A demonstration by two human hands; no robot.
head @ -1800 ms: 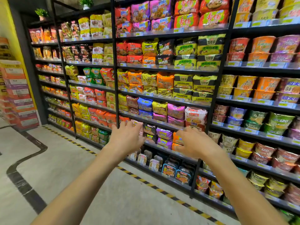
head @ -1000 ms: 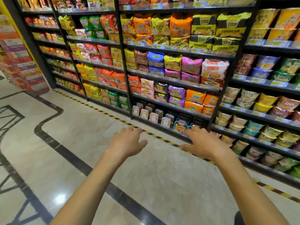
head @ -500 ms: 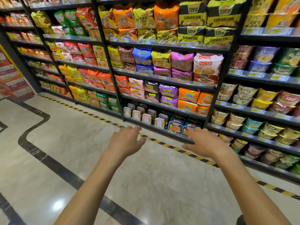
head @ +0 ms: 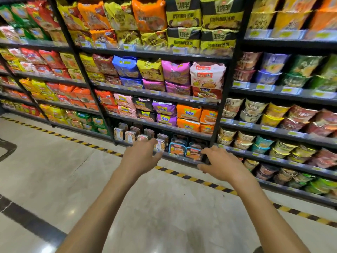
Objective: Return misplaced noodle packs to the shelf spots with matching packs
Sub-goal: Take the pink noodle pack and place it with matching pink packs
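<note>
Down near the bottom shelf [head: 182, 160], the left hand [head: 140, 157] and right hand [head: 221, 162] hang spread and empty, fingers loose, gripping nothing. Over the last two seconds the view has dropped from the upper rows and closed in, so both hands now hover just before the boxed noodle trays [head: 176, 148] instead of open floor. Higher up, a white pack [head: 207, 75] sits on red ones beside pink packs [head: 176, 73]; it looks misplaced, though the hands seem aimed lower, so a pick has not yet begun.

Two bare hands [head: 140, 157]; two blue noodle trays [head: 177, 149].
</note>
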